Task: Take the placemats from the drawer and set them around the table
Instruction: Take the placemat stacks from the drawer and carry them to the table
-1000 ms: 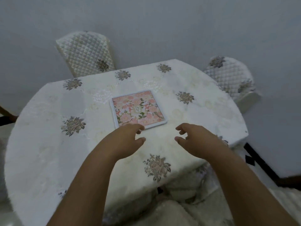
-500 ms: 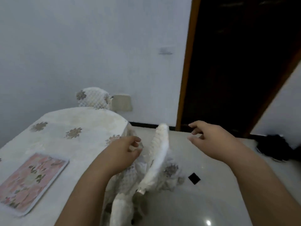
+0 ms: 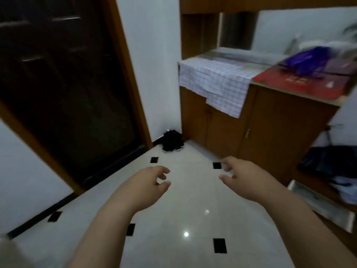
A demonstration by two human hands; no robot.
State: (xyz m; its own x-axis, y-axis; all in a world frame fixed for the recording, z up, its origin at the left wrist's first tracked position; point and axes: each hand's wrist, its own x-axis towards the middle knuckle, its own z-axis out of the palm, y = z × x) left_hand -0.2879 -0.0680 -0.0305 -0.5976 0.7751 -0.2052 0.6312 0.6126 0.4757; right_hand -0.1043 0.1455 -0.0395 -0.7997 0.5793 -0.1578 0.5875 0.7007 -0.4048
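- A person's left hand (image 3: 148, 182) and right hand (image 3: 243, 178) reach forward side by side, well apart, above a glossy cream tiled floor with small black inset squares (image 3: 193, 219).
- Each grip is loose and fairly wide, with fingers lightly curled and thumb apart from them, holding nothing.
- At the lower right edge, a pulled-out drawer with a pale metallic front (image 3: 318, 207) stands open near the right forearm. The pale things just behind it are too blurred to tell whether they are placemats.
- A dark blue bag (image 3: 332, 161) sits above the drawer.
- A brown wooden cabinet with closed doors (image 3: 270, 128) stands ahead of the right hand. On its tabletop, a white-and-blue checked cloth (image 3: 216, 82) hangs over the front edge. A flat red box (image 3: 297, 84) lies to the cloth's right, with a purple bag (image 3: 309, 59) behind it.
- A dark panelled door in an orange-brown frame (image 3: 63, 84) stands to the left.
- A black heap (image 3: 172, 141) lies on the floor in the corner beside the cabinet.
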